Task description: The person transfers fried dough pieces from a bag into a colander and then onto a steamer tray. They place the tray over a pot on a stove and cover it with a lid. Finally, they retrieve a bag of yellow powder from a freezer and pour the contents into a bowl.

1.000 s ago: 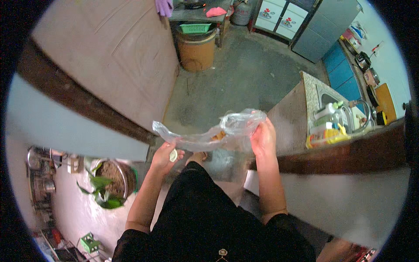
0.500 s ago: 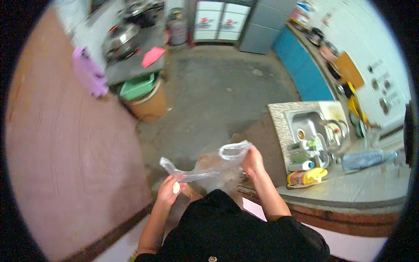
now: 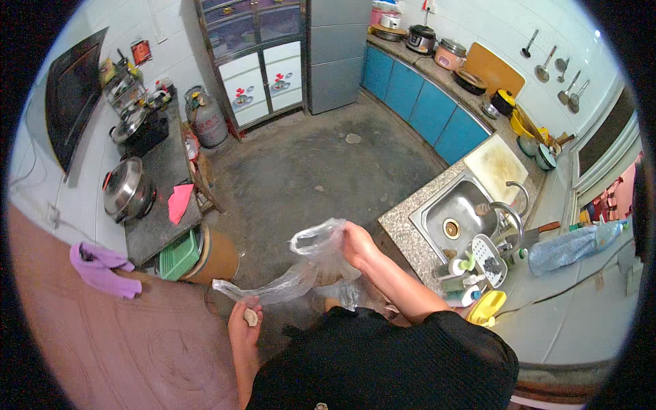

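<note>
Head view: clear plastic bag (image 3: 320, 265) spans centre, lower half. Hands apart: left hand (image 3: 243, 326) pinches bag near narrow end, small pale piece (image 3: 251, 318) also held; right hand (image 3: 357, 247) clamped on bag's looped end. Steel sink (image 3: 471, 200) right of centre; green basket (image 3: 180, 258) lower left.

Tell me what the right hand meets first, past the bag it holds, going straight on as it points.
Past the clear plastic bag, the right hand looks free to cross above the grey floor; the gas cylinder seems first in line, but depth is unclear.
</note>
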A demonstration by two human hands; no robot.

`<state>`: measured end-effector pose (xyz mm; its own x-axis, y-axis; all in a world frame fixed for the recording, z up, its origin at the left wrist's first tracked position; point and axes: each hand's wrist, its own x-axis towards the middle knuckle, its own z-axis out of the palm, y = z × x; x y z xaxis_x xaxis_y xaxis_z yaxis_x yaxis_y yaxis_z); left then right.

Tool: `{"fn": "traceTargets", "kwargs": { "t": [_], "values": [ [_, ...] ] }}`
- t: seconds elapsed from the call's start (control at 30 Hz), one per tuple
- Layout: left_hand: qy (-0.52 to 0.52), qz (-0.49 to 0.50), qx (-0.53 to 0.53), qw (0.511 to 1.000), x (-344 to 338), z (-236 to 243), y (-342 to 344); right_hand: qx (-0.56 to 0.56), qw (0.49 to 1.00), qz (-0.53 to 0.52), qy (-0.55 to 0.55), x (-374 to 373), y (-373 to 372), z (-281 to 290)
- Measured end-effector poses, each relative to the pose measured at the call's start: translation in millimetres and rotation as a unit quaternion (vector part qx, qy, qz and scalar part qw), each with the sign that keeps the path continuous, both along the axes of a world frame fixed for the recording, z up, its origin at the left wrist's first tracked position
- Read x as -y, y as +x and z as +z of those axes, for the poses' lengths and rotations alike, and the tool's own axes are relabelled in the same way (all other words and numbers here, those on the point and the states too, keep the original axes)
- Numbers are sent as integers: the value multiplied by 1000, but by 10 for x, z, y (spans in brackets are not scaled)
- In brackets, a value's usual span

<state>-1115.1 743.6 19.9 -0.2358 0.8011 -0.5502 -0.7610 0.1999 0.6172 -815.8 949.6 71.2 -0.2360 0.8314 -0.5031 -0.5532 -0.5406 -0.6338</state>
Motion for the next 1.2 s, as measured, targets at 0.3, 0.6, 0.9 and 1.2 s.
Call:
{"fn": "traceTargets", "kwargs": {
  "t": [0.3, 0.6, 0.9, 1.2],
  "values": [
    [-8, 0, -27, 1000, -1679, 203, -98, -44, 999, -7, -3, -1566, -21, 174],
    [4, -143, -62, 988, -4221, 33, -225, -64, 989, -133, 11, -3313, 346, -267],
    [8, -341, -72, 937, -7091, 334, 529, -24, 946, -321, 36, -4542, 1183, -116],
    [38, -423, -46, 904, -9151, 198, 2050, -58, 907, -417, 17, -5899, 2746, -697]
  ]
}}
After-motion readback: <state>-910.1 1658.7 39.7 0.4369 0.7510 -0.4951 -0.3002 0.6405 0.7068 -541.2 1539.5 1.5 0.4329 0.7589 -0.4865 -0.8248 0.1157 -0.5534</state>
